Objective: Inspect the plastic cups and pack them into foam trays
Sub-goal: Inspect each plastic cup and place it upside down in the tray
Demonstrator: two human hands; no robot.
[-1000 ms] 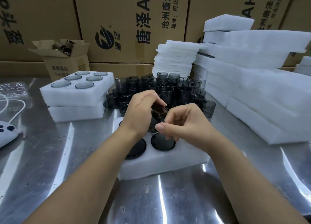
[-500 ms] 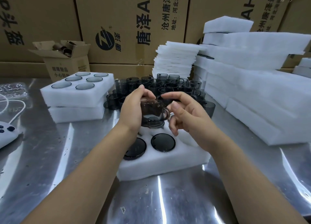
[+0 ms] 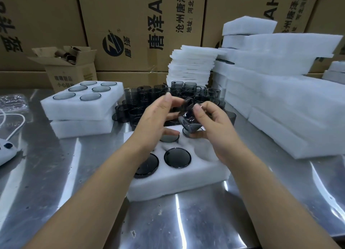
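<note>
A dark smoky plastic cup (image 3: 188,118) is tilted on its side above the white foam tray (image 3: 179,181) in front of me. My right hand (image 3: 214,131) grips it, thumb on top and fingers underneath. My left hand (image 3: 155,121) touches the cup's left side with its fingertips, thumb raised. The tray holds three cups in its holes, two near (image 3: 177,157) (image 3: 147,165) and one further back (image 3: 169,138). A hole at the tray's right (image 3: 205,151) is empty. Several loose cups (image 3: 149,97) stand clustered behind the tray.
Two stacked foam trays (image 3: 80,108) at the left, the top one filled with cups. Piles of foam sheets (image 3: 192,65) and foam trays (image 3: 280,103) fill the back and right. A small open carton (image 3: 71,71) and big cardboard boxes line the back. White device with cable (image 3: 5,149) at far left.
The cup rose from the tray between both hands, was held upright, and is now tipped sideways toward my right hand. My left thumb has lifted off it.
</note>
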